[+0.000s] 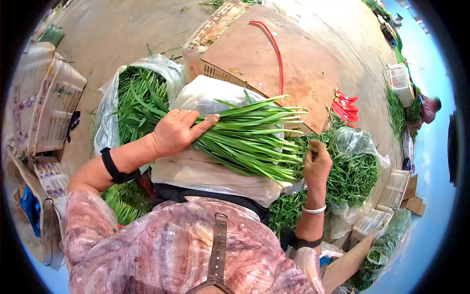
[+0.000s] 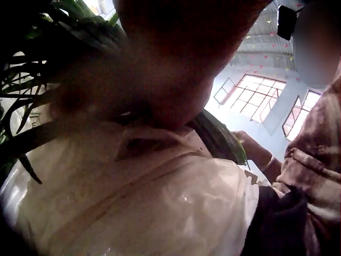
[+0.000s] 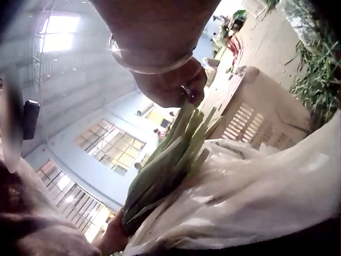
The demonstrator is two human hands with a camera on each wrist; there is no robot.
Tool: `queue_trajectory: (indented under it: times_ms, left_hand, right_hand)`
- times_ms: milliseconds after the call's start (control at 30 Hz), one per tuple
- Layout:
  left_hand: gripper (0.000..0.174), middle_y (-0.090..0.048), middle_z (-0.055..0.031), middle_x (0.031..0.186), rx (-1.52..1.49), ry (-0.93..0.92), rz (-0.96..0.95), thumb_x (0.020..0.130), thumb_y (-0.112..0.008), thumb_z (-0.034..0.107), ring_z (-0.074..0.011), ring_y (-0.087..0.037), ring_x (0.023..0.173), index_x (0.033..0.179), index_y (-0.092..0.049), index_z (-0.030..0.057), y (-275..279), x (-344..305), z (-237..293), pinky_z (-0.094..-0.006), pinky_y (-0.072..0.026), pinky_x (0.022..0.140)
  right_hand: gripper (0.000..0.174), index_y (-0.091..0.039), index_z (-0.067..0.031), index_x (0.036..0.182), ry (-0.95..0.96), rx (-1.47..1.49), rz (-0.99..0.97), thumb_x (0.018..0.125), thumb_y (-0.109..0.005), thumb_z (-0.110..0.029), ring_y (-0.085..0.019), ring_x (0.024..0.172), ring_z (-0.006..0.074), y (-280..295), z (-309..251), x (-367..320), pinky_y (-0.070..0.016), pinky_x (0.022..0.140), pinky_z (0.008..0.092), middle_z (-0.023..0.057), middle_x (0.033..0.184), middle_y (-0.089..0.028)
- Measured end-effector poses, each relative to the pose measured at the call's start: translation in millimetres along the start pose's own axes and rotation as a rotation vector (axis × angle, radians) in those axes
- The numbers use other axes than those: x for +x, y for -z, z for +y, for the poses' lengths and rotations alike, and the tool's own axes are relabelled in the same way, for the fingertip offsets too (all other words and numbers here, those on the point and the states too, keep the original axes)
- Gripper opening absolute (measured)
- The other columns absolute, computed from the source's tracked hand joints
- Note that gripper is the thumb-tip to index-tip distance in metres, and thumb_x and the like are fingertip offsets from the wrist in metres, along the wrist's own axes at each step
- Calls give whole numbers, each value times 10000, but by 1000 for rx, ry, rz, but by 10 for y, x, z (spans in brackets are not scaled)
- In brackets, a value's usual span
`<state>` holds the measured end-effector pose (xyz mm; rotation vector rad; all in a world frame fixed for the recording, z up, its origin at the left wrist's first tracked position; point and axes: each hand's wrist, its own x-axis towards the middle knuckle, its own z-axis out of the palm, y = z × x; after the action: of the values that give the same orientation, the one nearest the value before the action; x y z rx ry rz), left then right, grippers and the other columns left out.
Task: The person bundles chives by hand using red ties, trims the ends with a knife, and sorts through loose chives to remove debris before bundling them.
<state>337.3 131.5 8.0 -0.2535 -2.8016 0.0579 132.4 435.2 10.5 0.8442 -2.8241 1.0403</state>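
A bundle of long green leafy stalks (image 1: 245,142) lies across the plastic-covered lap (image 1: 220,179), pale cut ends to the right. My left hand (image 1: 182,128) grips it near the leafy end, thumb laid over the top; in the left wrist view that hand (image 2: 160,69) is dark and close. At the pale ends, my right hand (image 1: 317,159) has its fingers curled and pinched together. The right wrist view shows the right hand (image 3: 173,82) with fingertips at a stalk end of the bundle (image 3: 165,165).
A brown board (image 1: 293,63) with a red strip (image 1: 276,44) rests on a crate ahead. Bags of greens (image 1: 142,93) stand left and right (image 1: 352,171). Red ties (image 1: 345,108) lie at the board's right edge. Stacked crates (image 1: 58,103) are far left; a person (image 1: 429,110) is far right.
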Motion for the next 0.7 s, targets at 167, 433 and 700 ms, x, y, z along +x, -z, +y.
queue_trajectory:
  times_ms: [167,433,700]
  left_hand:
    - [531,-474,-31,732,15,-8,12,737,-504,136,-163,-491,603,1267,-488,130,-9,3,-19,-284,-397,547]
    - [560,-511,-38,712,-17,-1,27,717,-516,115,-164,-510,596,1261,-460,-4,39,41,-33,-282,-397,544]
    - [820,-506,-18,641,115,-23,-39,685,-536,107,-158,-522,569,1397,-158,-46,531,432,-129,-282,-382,572]
  right_hand:
    - [191,-611,-5,954,-148,-216,94,779,-548,38,-616,694,160,389,798,-110,-479,646,267,110,797,-656]
    - [383,-566,0,1092,-57,-542,-165,730,-657,-82,-557,1012,327,700,297,52,-439,869,406,204,1081,-583]
    - [885,-354,6,1303,640,67,-344,589,-805,-259,-432,1158,404,-244,-1564,378,-353,985,407,270,1278,-410]
